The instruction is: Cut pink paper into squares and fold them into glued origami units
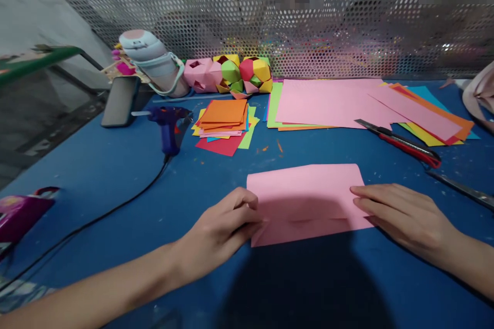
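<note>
A folded pink paper sheet lies on the blue table in front of me. My left hand pinches the sheet's left edge, fingers curled together on it. At the sheet's right edge my right hand presses down with its fingers stretched flat and together.
Behind lie a stack of small coloured squares, large pink and coloured sheets, a red utility knife and a metal ruler. A blue glue gun with its cord, a phone, a bottle and paper cubes stand before a mesh screen.
</note>
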{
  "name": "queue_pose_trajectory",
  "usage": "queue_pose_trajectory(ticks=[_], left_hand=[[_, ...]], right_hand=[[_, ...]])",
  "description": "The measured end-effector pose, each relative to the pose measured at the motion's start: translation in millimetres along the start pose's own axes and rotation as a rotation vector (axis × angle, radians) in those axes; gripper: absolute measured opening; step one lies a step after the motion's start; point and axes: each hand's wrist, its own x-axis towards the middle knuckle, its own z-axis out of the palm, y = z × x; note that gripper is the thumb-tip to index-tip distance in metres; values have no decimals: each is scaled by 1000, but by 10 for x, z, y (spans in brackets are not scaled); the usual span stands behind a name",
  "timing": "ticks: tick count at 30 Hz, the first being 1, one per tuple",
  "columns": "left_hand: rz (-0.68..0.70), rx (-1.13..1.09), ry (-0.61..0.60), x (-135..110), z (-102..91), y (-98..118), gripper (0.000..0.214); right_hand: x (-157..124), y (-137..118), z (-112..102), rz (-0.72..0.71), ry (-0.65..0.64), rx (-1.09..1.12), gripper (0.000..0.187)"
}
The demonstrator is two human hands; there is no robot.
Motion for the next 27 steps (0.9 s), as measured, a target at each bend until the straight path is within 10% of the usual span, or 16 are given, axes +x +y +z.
queue_pose_trajectory(ticks=[10, 27], left_hand=[[-50, 98, -138, -84, 13, 45, 29], [33, 371, 130, -29, 53, -65, 42]], right_hand=[[5, -6, -104, 6, -57, 7, 21], [8, -76, -136, 144, 32, 58, 28]])
